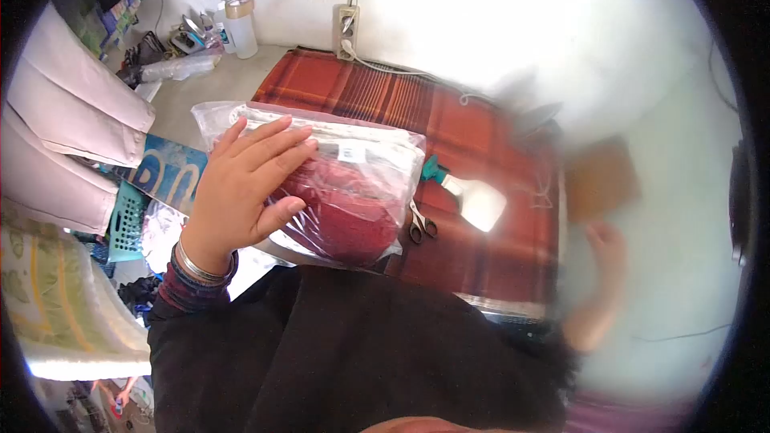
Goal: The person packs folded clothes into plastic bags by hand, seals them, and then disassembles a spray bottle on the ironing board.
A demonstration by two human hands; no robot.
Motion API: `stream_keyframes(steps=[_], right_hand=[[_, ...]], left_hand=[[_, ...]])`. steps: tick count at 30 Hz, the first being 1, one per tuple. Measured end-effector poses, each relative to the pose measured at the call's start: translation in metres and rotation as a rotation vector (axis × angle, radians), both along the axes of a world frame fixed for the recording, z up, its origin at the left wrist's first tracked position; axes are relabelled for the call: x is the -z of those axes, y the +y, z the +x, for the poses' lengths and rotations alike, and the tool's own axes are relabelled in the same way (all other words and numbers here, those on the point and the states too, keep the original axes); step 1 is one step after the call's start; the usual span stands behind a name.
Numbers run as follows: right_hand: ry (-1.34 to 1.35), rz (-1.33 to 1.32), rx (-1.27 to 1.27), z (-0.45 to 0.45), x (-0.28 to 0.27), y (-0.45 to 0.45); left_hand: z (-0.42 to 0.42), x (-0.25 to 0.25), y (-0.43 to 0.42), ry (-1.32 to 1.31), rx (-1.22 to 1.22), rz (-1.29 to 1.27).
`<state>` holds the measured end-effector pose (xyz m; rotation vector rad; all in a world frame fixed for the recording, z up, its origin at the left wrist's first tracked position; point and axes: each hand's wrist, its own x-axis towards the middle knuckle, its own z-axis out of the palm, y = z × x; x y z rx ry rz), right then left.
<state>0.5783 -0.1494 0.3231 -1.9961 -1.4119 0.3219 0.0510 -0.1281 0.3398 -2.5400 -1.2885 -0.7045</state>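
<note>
My left hand (253, 180) lies flat with spread fingers on a clear plastic package (345, 200) that holds folded dark red and white cloth. The package rests on a red plaid cloth (473, 265) covering the table. Over at the right, my right hand (605, 248) is blurred by motion, just below a brown flat piece (601, 179), also blurred; whether the fingers grip it cannot be made out. Between the hands lie black-handled scissors (421, 228) and a white spray bottle (480, 202) with a green nozzle.
Bottles (242, 32) and small tools stand at the back left. A power socket (346, 28) with a white cable is on the wall. A dark iron-like object (533, 120) sits at the back right. Light cloths (76, 88) hang at the left above a teal basket (128, 223).
</note>
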Motion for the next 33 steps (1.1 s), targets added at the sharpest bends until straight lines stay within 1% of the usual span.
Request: stream_keyframes(steps=[2, 4, 6, 8, 9, 11, 12, 14, 15, 17, 18, 19, 21, 28, 30, 31, 33], right_hand=[[0.2, 0.06, -0.357, -0.066, -0.03, 0.002], [0.287, 0.074, -0.707, -0.137, -0.054, 0.003], [0.326, -0.027, -0.992, -0.185, -0.072, 0.011], [0.292, -0.179, -1.135, -0.23, -0.088, 0.018], [0.279, -0.182, -1.12, -0.249, -0.093, 0.023], [0.147, -0.333, -1.13, -0.277, -0.098, 0.035], [0.141, -0.338, -1.118, -0.287, -0.097, 0.044], [0.273, -0.497, -0.972, -0.297, -0.089, 0.065], [0.264, -0.495, -0.964, -0.299, -0.086, 0.074], [0.126, -0.396, -0.925, -0.3, -0.079, 0.09], [0.158, -0.404, -0.864, -0.3, -0.077, 0.095], [0.152, -0.401, -0.864, -0.302, -0.079, 0.095], [0.122, -0.431, -0.782, -0.305, -0.081, 0.097], [0.172, -0.369, -0.859, -0.3, -0.064, 0.089], [-0.209, -0.064, -0.843, -0.306, -0.061, 0.078], [-0.207, -0.065, -0.843, -0.306, -0.057, 0.078], [-0.331, 0.245, -0.811, -0.302, -0.044, 0.08]], left_hand=[[-0.007, -0.004, 0.0, -0.017, 0.026, 0.013], [-0.018, 0.001, 0.001, 0.004, 0.041, -0.007], [-0.027, 0.003, 0.002, 0.007, 0.067, 0.017], [-0.034, 0.003, 0.003, 0.015, 0.09, 0.046], [-0.038, 0.003, 0.003, 0.01, 0.108, 0.055], [-0.043, 0.006, 0.003, -0.004, 0.134, 0.064], [-0.045, 0.007, 0.004, -0.015, 0.139, 0.062], [-0.049, 0.007, 0.004, -0.035, 0.151, 0.065], [-0.05, 0.007, 0.004, -0.038, 0.155, 0.057], [-0.051, 0.007, 0.004, -0.046, 0.158, 0.055], [-0.052, 0.008, 0.004, -0.052, 0.166, 0.054], [-0.052, 0.009, 0.004, -0.057, 0.173, 0.052], [-0.052, 0.012, 0.006, -0.063, 0.173, 0.054], [-0.052, 0.013, 0.008, -0.066, 0.181, 0.046], [-0.052, 0.013, 0.009, -0.064, 0.177, 0.05], [-0.052, 0.014, 0.008, -0.062, 0.172, 0.056], [-0.052, 0.014, 0.008, -0.068, 0.161, 0.069]])
